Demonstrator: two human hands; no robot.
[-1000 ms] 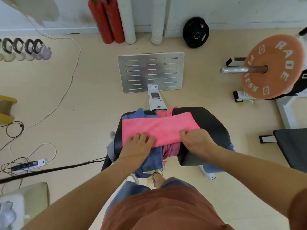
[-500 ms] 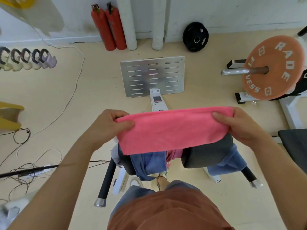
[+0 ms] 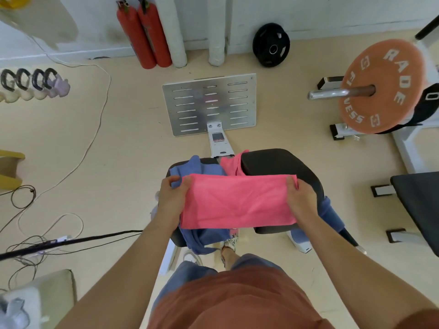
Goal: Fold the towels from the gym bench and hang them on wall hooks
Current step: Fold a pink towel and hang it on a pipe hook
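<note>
A folded pink towel (image 3: 237, 201) lies stretched flat across the black gym bench (image 3: 280, 162). My left hand (image 3: 172, 198) grips its left end and my right hand (image 3: 300, 198) grips its right end, thumbs on top. Under it lies a blue towel (image 3: 197, 166) that drapes over the bench's near side, and a second pink towel (image 3: 229, 163) shows in the gap between the pads. More blue cloth (image 3: 331, 214) hangs off the bench's right side. No wall hooks are in view.
A slotted metal plate (image 3: 209, 103) lies on the floor beyond the bench. Two red extinguishers (image 3: 145, 32) and a black weight plate (image 3: 270, 45) stand by the wall. An orange barbell plate (image 3: 382, 86) is at the right. Cables (image 3: 35, 245) run at the left.
The pink towel was lifted off the bench and held stretched in the air; now both hands have brought it back down flat onto the bench, wider than a second ago.
</note>
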